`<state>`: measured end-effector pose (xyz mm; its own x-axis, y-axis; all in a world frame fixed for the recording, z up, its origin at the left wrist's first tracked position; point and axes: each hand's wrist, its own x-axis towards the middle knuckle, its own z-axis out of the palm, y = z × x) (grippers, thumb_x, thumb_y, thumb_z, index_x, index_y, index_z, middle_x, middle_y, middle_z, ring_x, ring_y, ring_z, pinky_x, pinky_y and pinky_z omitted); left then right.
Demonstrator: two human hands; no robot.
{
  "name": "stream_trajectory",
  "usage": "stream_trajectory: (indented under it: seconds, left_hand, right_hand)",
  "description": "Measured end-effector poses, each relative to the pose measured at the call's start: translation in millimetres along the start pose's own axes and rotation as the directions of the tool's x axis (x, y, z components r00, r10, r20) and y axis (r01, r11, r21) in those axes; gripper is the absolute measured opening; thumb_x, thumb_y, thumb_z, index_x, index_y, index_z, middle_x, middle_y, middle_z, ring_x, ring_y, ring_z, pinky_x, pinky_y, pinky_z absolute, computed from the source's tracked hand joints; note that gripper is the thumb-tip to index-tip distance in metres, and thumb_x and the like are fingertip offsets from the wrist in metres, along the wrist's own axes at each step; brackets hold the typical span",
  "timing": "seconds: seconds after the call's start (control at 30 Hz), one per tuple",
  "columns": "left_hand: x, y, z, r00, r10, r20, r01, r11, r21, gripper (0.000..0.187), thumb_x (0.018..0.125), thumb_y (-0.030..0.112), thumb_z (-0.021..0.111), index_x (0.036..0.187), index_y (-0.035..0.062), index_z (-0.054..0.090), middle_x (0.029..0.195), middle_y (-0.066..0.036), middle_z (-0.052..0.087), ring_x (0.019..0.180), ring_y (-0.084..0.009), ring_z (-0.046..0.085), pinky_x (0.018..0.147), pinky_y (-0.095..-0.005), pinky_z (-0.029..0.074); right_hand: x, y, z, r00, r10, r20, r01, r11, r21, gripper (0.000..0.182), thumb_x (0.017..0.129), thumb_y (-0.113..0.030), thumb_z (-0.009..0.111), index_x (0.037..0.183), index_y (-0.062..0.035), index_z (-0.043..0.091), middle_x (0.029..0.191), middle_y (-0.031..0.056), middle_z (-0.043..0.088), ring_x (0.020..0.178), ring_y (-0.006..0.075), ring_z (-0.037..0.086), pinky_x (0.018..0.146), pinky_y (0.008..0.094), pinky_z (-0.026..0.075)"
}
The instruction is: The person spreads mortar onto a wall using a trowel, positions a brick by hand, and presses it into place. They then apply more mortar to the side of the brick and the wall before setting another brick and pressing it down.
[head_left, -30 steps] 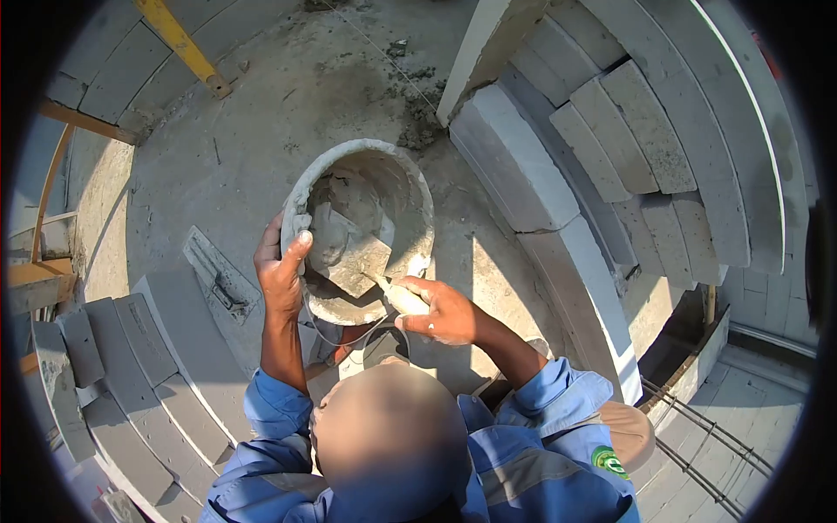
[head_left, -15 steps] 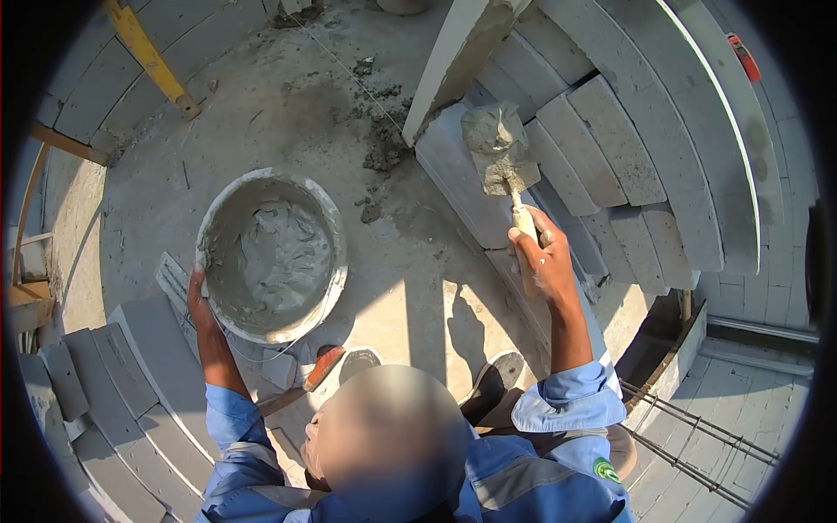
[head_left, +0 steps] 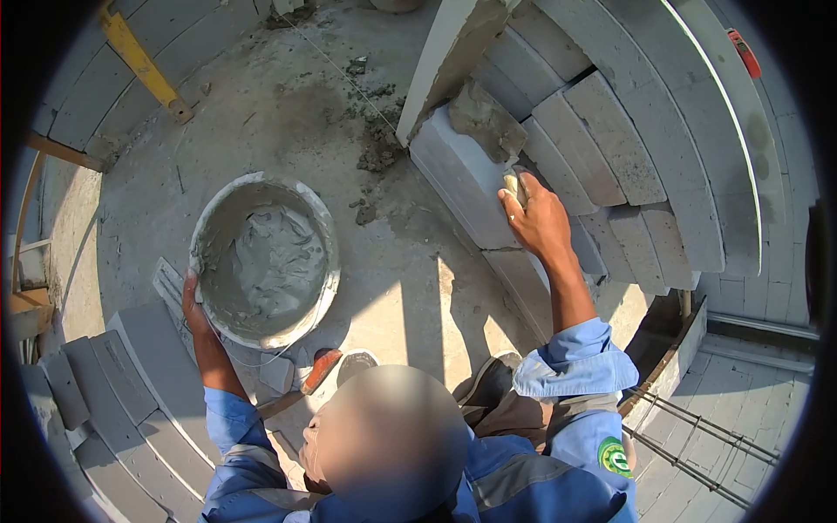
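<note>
My left hand (head_left: 191, 301) grips the rim of a grey bucket (head_left: 324, 231) with wet mortar inside, held low to my left. My right hand (head_left: 534, 218) is shut on the pale handle of a trowel (head_left: 484, 122). Its mortar-covered blade lies against the top of a light grey block (head_left: 458, 179) in the curved wall on my right. My blue sleeves show at the bottom.
Curved rows of grey blocks (head_left: 636, 131) rise on the right. More blocks (head_left: 144, 375) are stacked at lower left, with a notched trowel (head_left: 170, 283) beside them. A yellow bar (head_left: 139, 57) stands at upper left. Mortar crumbs litter the concrete floor (head_left: 305, 105). Rebar (head_left: 697, 436) runs at lower right.
The trowel left the bucket, swung right with a load of mortar, and now presses it onto the block. My left hand lowered the bucket to the left.
</note>
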<state>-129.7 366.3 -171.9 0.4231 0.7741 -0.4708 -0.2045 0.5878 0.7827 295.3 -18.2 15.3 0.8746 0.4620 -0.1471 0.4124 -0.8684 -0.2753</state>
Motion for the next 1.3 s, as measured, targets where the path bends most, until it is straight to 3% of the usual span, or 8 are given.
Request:
stream_trajectory:
  seconds: [0.07, 0.17, 0.33, 1.07, 1.17, 1.23, 1.27, 1.3]
  left_hand:
    - [-1.1, -1.0, 0.1, 0.999, 0.027, 0.019, -0.028, 0.999, 0.029, 0.064, 0.097, 0.044, 0.06, 0.144, 0.001, 0.053, 0.138, -0.016, 0.061, 0.124, -0.0317, 0.059, 0.109, -0.0423, 0.045]
    - [-4.1, 1.5, 3.6, 0.999, 0.013, -0.049, -0.01, 0.998, 0.055, 0.066, 0.096, 0.045, 0.06, 0.144, -0.0001, 0.053, 0.138, -0.017, 0.06, 0.124, -0.0319, 0.059, 0.109, -0.0425, 0.045]
    - [-6.6, 3.9, 11.3, 1.0, -0.01, -0.017, 0.01, 1.0, 0.025, 0.066, 0.096, 0.044, 0.059, 0.144, -0.001, 0.052, 0.138, -0.017, 0.061, 0.124, -0.0319, 0.059, 0.108, -0.0423, 0.046]
    - [-18.9, 15.3, 28.4, 0.992, -0.074, -0.104, 0.073, 0.997, -0.012, 0.06, 0.094, 0.04, 0.062, 0.14, 0.0019, 0.055, 0.135, -0.016, 0.062, 0.121, -0.0326, 0.061, 0.105, -0.0452, 0.047]
    - [-19.3, 15.4, 29.6, 0.992, -0.067, -0.108, 0.069, 0.998, 0.014, 0.06, 0.095, 0.041, 0.062, 0.14, 0.0017, 0.055, 0.135, -0.016, 0.062, 0.121, -0.0324, 0.061, 0.105, -0.0451, 0.047]
    - [-17.6, 14.2, 21.6, 0.993, -0.06, -0.103, 0.062, 0.998, 0.017, 0.06, 0.095, 0.041, 0.062, 0.14, 0.0013, 0.055, 0.135, -0.016, 0.062, 0.121, -0.0325, 0.06, 0.105, -0.045, 0.047]
    - [-13.5, 13.5, 21.2, 0.995, -0.058, -0.085, 0.06, 0.998, 0.018, 0.061, 0.095, 0.041, 0.062, 0.14, 0.001, 0.055, 0.135, -0.016, 0.062, 0.121, -0.0326, 0.06, 0.105, -0.0449, 0.047]
    - [-11.4, 13.4, 21.9, 0.996, -0.057, -0.073, 0.059, 0.998, 0.021, 0.061, 0.095, 0.041, 0.062, 0.14, 0.001, 0.055, 0.135, -0.016, 0.062, 0.121, -0.0326, 0.06, 0.105, -0.0449, 0.047]
  right_hand:
    - [-4.9, 4.7, 3.3, 0.999, -0.02, -0.034, 0.02, 1.0, -0.012, 0.04, 0.094, -0.032, 0.064, 0.122, -0.0036, 0.063, 0.091, 0.0258, 0.072, 0.091, 0.0452, 0.069, 0.079, 0.0529, 0.052]
    - [-25.0, 13.9, 5.8, 0.993, -0.066, -0.099, 0.06, 0.996, -0.061, 0.043, 0.094, -0.032, 0.064, 0.128, -0.0064, 0.061, 0.094, 0.024, 0.072, 0.09, 0.0439, 0.069, 0.079, 0.0525, 0.053]
    - [-61.6, 35.7, 7.6, 0.974, -0.131, -0.184, 0.103, 0.982, -0.159, 0.045, 0.094, -0.03, 0.065, 0.134, -0.0103, 0.058, 0.099, 0.0193, 0.07, 0.086, 0.0406, 0.07, 0.075, 0.0495, 0.055]
    - [-210.3, 92.8, -8.6, 0.974, 0.106, -0.198, -0.153, 0.958, -0.243, 0.048, 0.09, -0.023, 0.071, 0.136, -0.0127, 0.061, 0.095, 0.0165, 0.065, 0.074, 0.0394, 0.068, 0.064, 0.0465, 0.054]
    - [-215.2, 95.9, -11.3, 0.959, 0.08, -0.271, -0.132, 0.975, -0.18, 0.047, 0.092, -0.023, 0.072, 0.134, -0.0061, 0.06, 0.095, 0.0143, 0.068, 0.075, 0.0321, 0.069, 0.066, 0.0421, 0.055]
    - [-209.0, 81.8, -16.9, 0.898, 0.405, -0.173, -0.334, 0.882, 0.333, 0.041, 0.095, -0.025, 0.069, 0.13, -0.0045, 0.061, 0.085, 0.0125, 0.066, 0.069, 0.0234, 0.066, 0.062, 0.0361, 0.052]
    - [-203.0, 72.5, -22.9, 0.894, 0.411, -0.177, -0.336, 0.878, 0.34, 0.041, 0.095, -0.025, 0.069, 0.13, -0.0045, 0.061, 0.085, 0.0125, 0.066, 0.069, 0.0234, 0.066, 0.062, 0.0361, 0.052]
    - [-193.4, 61.9, -30.9, 0.889, 0.457, -0.019, -0.364, 0.732, 0.576, 0.04, 0.097, -0.026, 0.067, 0.129, -0.0031, 0.061, 0.082, 0.0093, 0.064, 0.07, 0.0182, 0.064, 0.062, 0.0326, 0.05]
